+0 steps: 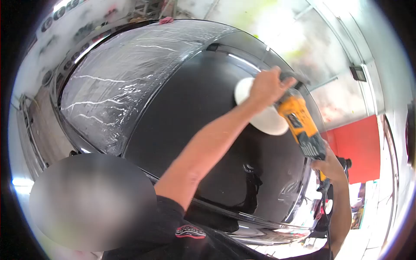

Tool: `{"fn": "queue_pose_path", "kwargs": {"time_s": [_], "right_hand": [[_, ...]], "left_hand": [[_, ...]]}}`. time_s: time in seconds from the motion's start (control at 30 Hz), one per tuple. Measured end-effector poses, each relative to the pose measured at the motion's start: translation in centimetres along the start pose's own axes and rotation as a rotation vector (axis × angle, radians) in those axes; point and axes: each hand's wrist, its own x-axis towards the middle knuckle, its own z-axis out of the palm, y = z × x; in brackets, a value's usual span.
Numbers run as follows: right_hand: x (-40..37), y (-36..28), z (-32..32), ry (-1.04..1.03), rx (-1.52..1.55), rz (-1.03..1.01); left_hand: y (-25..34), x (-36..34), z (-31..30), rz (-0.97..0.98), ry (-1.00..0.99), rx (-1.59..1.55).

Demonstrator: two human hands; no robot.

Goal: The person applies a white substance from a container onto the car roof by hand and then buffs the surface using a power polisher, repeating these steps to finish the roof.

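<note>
A yellow and black polishing machine (301, 123) rests its white round pad (266, 121) on the glossy black roof of a car (203, 130). My left hand (268, 89) reaches in from the lower left and is closed over the machine's head, just above the pad. My right hand (329, 164) comes up from the bottom right and grips the rear handle. The machine's cable hangs down below that hand.
Clear plastic film (125, 82) covers the car's glass to the left of the roof. A pink cloth (166, 20) lies beyond the car at the top. A red wall panel (357, 145) and bright windows stand on the right. A blurred patch fills the lower left.
</note>
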Motion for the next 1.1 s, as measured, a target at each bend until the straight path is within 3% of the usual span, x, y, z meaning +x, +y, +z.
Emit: {"fn": "queue_pose_path", "kwargs": {"time_s": [0.13,0.27,0.47,0.53,0.63,0.7,0.83,1.1], "right_hand": [[-0.1,-3.2,-1.2,0.084,-0.011,0.074],[4.2,-5.7,-1.7,0.106,-0.053,0.053],[12.2,-13.2,2.0,0.024,-0.237,-0.032],[14.5,-15.2,3.2,0.031,-0.273,-0.073],[16.4,-17.6,4.5,0.076,-0.359,-0.09],[17.2,-19.2,5.2,0.114,-0.436,-0.081],[16.0,-21.0,6.5,0.119,-0.482,-0.039],[10.6,-19.0,7.8,0.006,-0.47,-0.175]], "left_hand": [[-0.6,1.5,2.9,-0.046,-0.037,-0.172],[-4.1,5.1,2.3,-0.053,0.054,-0.256],[-10.0,10.0,-5.9,-0.057,0.244,-0.124],[-11.9,11.4,-8.1,-0.019,0.328,-0.049],[-13.8,12.4,-10.9,-0.065,0.343,-0.218],[-14.4,12.8,-12.4,-0.086,0.391,-0.122],[-13.9,11.3,-14.0,-0.08,0.425,-0.164],[-9.1,1.9,-20.0,-0.193,0.457,-0.167]]}}
